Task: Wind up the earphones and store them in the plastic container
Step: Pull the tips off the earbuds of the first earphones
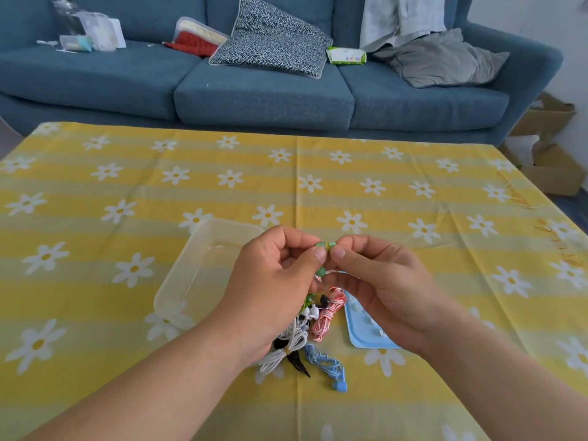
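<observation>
My left hand (273, 281) and my right hand (378, 288) meet above the table, both pinching a green pair of earphones (324, 246); a green earbud (320, 271) hangs just below my left thumb. Under the hands lies a heap of wound earphones: a white bundle (286, 348), a red-and-white striped bundle (327, 316), a black one (297, 364) and a light blue one (327, 366). The clear plastic container (191, 268) stands open to the left of my left hand, nothing visible inside. Its light blue lid (362, 335) lies flat to the right, partly under my right wrist.
The table wears a yellow cloth with white daisies (413, 192). Behind it stands a blue sofa (264, 93) carrying a patterned cushion (273, 36), a grey pillow, clothing, a wipes pack and plastic boxes. Cardboard boxes (553, 154) sit on the floor at the far right.
</observation>
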A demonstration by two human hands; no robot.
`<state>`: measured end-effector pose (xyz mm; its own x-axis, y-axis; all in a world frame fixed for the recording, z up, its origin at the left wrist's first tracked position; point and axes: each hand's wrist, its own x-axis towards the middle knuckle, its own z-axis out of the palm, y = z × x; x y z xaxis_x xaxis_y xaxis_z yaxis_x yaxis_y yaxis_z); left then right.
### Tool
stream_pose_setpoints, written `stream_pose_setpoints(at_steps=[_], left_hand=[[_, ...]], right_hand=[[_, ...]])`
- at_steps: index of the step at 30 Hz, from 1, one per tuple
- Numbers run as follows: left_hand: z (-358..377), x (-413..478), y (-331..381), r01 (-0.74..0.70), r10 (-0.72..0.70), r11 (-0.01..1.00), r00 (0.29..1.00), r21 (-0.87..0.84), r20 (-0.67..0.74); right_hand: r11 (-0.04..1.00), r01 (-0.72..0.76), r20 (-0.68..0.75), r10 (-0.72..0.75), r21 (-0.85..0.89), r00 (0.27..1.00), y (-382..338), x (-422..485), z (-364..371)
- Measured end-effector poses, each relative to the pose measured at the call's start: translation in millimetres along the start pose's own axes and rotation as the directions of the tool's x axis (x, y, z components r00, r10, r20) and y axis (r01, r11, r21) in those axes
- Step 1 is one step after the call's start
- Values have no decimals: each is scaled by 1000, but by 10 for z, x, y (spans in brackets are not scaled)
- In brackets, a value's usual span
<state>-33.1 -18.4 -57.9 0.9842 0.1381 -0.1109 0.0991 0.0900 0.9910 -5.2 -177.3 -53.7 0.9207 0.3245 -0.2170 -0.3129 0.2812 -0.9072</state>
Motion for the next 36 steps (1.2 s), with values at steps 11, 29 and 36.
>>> stream_pose_setpoints(at_steps=[11,29,36], left_hand=[[23,-40,-1,-54,53,999,997,-4,-61],[-20,29,7,7,-10,998,999,-68,-48],[-44,65,-1,20,-25,996,998,-89,-52]], right_hand=[[993,45,-17,-43,113,999,102,-20,146],[987,133,-128,-145,-93,981,50,-43,42],[995,91,-83,-95,-51,992,61,-60,92]])
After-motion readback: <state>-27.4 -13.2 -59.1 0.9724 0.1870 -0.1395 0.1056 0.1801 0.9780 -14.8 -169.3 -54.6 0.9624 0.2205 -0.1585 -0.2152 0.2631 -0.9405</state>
